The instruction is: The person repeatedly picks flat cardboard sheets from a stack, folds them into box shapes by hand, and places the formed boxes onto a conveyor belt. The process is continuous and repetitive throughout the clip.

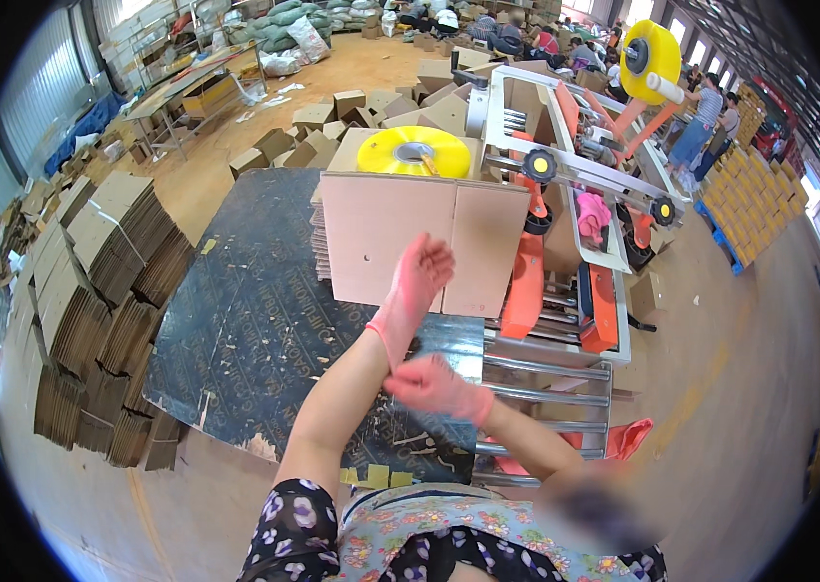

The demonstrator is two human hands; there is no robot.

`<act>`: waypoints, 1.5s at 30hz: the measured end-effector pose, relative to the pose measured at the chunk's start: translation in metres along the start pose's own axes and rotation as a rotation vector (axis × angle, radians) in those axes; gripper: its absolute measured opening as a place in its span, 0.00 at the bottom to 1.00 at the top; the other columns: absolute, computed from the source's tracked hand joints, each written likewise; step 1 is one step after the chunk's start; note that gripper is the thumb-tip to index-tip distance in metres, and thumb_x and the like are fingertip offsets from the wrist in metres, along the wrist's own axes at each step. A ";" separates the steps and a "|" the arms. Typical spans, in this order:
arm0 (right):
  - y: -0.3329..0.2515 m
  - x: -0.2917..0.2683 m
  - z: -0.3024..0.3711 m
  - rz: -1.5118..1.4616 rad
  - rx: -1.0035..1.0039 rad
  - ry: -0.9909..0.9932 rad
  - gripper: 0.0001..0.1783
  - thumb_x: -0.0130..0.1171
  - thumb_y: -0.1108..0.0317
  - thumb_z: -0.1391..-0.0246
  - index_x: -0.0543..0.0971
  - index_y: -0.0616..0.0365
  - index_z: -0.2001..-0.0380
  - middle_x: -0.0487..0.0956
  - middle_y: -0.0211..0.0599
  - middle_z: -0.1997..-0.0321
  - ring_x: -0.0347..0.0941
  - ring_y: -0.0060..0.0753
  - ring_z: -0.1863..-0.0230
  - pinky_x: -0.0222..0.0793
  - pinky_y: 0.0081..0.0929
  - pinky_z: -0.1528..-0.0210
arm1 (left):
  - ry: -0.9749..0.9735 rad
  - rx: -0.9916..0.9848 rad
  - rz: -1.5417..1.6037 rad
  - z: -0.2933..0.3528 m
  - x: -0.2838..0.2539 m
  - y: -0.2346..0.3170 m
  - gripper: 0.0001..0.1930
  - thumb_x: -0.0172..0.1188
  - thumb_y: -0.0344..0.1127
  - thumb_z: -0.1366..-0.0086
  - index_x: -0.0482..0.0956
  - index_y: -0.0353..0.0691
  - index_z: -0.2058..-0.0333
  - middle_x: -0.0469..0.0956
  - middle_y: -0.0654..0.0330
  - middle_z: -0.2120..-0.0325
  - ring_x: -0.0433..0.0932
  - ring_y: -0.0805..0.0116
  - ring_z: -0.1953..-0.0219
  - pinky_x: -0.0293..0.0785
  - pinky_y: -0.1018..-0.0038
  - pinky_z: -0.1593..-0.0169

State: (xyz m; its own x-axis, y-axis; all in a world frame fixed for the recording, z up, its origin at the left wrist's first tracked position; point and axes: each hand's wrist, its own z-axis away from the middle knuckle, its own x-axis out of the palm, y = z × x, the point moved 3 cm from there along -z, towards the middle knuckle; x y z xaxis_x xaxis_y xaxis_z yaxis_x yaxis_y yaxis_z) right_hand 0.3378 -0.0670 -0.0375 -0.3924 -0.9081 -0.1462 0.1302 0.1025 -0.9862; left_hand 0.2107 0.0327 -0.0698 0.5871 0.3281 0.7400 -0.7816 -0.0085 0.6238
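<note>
My left hand [414, 281] is raised in front of a stack of flat cardboard boxes [387, 238], in a thin pink glove, fingers loosely bent with nothing in them. At its wrist, my right hand [439, 388], gloved the same way, pinches the cuff of the left glove [392, 335]. On top of the cardboard lies a big yellow roll of tape [400, 152]. Beneath both hands is a dark, worn board tabletop [264, 291] with printing on it.
A box-taping machine [565, 194] with orange parts, black knobs and metal rollers [546, 393] stands to the right, a second yellow tape roll [650, 60] above it. Bundled cardboard stacks [104, 320] are at left. Loose boxes, a loaded pallet [749, 209] and several people are farther back.
</note>
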 end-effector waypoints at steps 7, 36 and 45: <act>-0.017 -0.007 -0.026 0.631 -0.501 -0.062 0.14 0.58 0.62 0.41 0.74 0.57 0.78 0.76 0.38 0.81 0.74 0.33 0.79 0.66 0.30 0.77 | -0.345 0.894 -1.650 0.011 0.037 0.026 0.16 0.56 0.43 0.36 0.78 0.41 0.54 0.79 0.50 0.57 0.77 0.51 0.52 0.71 0.60 0.47; -0.105 -0.064 0.154 0.088 -0.796 -0.258 0.11 0.64 0.64 0.45 0.78 0.60 0.72 0.81 0.35 0.72 0.77 0.35 0.70 0.71 0.34 0.65 | -0.355 0.985 -2.210 0.151 0.027 0.095 0.43 0.62 0.59 0.41 0.59 0.46 0.33 0.51 0.44 0.32 0.47 0.33 0.31 0.44 0.38 0.32; -0.055 0.004 0.133 0.413 -0.056 -0.311 0.15 0.54 0.54 0.42 0.80 0.55 0.66 0.80 0.33 0.70 0.73 0.30 0.68 0.69 0.32 0.64 | -1.132 1.398 -2.198 0.221 0.061 -0.011 0.29 0.56 0.48 0.37 0.67 0.47 0.38 0.66 0.48 0.41 0.63 0.44 0.39 0.57 0.44 0.38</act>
State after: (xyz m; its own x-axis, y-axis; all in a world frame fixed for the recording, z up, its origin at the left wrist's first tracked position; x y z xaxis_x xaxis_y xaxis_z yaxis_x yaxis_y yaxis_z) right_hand 0.4505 -0.1300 0.0266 -0.0286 -0.8644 -0.5020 0.1651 0.4912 -0.8553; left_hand 0.3021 -0.1563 0.0236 0.0649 0.4391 -0.8961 0.5712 -0.7527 -0.3274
